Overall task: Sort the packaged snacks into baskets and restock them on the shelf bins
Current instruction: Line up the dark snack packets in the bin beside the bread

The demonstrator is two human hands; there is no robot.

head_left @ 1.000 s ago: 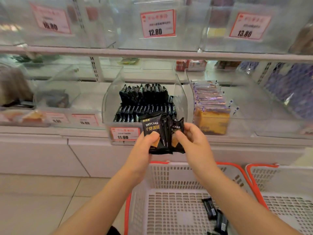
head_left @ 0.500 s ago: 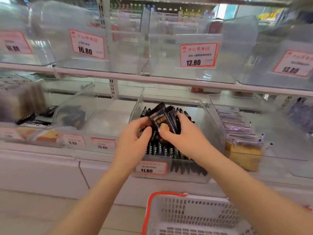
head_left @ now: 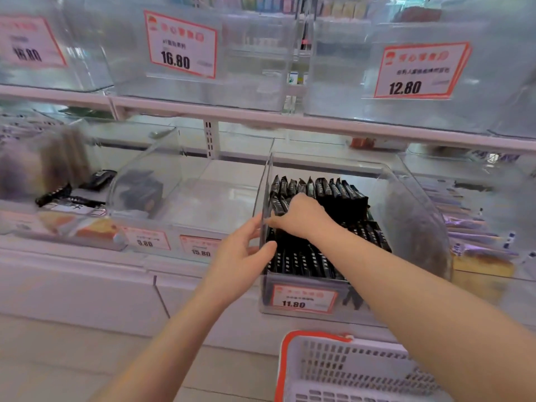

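Observation:
A clear shelf bin [head_left: 412, 227] with an 11.80 price tag [head_left: 301, 298] holds rows of black snack packets [head_left: 333, 192] standing on edge. My right hand [head_left: 304, 216] reaches into the bin from the right and lies on the packets near its left wall, fingers stretched leftward and pressing on them. My left hand [head_left: 240, 256] is outside the bin with relaxed fingers, touching the bin's left wall and holding nothing. The corner of a white basket with an orange rim [head_left: 285, 352] shows below at the bottom right; its inside is mostly out of frame.
A clear bin [head_left: 185, 198] tagged 15.80 stands directly left. Purple-wrapped cakes [head_left: 475, 236] fill the bin on the right. The upper shelf rail [head_left: 261, 117] with more clear bins overhangs closely above. More dark packets [head_left: 58, 195] lie at far left.
Both hands carried the black packets from above the basket up into the bin. My left hand has let go and moved out to the bin's left wall; my right hand stays on the packets.

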